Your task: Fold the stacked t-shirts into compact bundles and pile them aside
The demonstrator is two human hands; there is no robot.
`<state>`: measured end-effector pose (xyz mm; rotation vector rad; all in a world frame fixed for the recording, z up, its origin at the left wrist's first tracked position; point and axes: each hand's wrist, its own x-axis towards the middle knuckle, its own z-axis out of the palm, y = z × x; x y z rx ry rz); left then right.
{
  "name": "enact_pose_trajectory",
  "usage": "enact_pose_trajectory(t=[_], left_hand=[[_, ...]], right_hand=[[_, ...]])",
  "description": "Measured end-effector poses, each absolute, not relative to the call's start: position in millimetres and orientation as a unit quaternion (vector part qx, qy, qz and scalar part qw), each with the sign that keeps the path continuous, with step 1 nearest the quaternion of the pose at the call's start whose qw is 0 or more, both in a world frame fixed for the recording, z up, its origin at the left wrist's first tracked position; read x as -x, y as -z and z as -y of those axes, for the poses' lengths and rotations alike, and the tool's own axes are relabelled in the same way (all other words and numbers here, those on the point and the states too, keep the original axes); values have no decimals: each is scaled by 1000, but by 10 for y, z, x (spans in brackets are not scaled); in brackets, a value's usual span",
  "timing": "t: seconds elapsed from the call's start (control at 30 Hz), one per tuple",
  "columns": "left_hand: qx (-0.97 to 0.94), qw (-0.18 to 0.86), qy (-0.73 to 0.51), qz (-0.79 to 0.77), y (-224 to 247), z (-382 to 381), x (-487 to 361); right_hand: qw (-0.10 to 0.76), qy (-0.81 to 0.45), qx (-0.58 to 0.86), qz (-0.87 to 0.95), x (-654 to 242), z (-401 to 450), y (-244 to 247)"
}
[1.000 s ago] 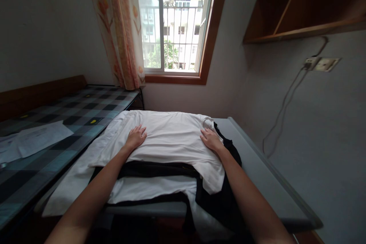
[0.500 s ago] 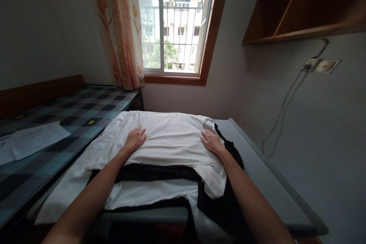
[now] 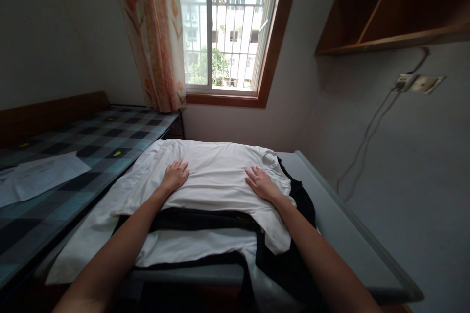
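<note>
A white T-shirt (image 3: 216, 171) lies spread on top of a stack of clothes, its neckline toward the right and one sleeve hanging at the near right. My left hand (image 3: 176, 174) rests flat on its left part, fingers apart. On the right part, near the neckline, my right hand (image 3: 261, 182) lies with fingers stretched out. Beneath the shirt a black garment (image 3: 205, 220) shows along the near edge and at the right. Under that, another white garment (image 3: 198, 245) is partly visible, with more black cloth below it.
The stack lies on a grey table (image 3: 352, 249). To the left is a bed with a checked cover (image 3: 95, 142), and paper sheets (image 3: 47, 176) lie on it. A curtain (image 3: 157, 58) hangs by the barred window. A wooden shelf (image 3: 382, 41) and socket (image 3: 418, 83) are on the right wall.
My right hand has slid left across the T-shirt, away from the neckline, which now shows more fully. My left hand stays nearly in place. The view has shifted slightly.
</note>
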<state>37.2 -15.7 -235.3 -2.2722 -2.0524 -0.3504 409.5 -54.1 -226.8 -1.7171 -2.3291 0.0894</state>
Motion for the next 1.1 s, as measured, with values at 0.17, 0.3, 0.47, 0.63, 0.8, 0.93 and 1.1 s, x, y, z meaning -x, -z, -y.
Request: enact_pose_trajectory(t=[0.17,0.3,0.47,0.63,0.8,0.93,1.1], left_hand=[[737,27,110,666,2355,155,-373],[739,34,106,665,2359,154,-371],[741,36,108,662,2354,158,-376],[738,29,111,665,2343,164,-381],[740,29,108,663,2349,158,-379],[740,29,108,663,2342,162,-380],[741,36,102,663,2353,150,-370]], right_hand=[[108,-48,583,803,-4122,552,2241],[112,-54,584,802,-4134,556,2223],[116,-57,582,802,-4137,551,2245],[113,-58,581,804,-4149,544,2246],[111,-60,580,805,-4154,544,2244],[116,-61,579,805,-4159,541,2256],[120,-61,580,803,-4162,543,2260]])
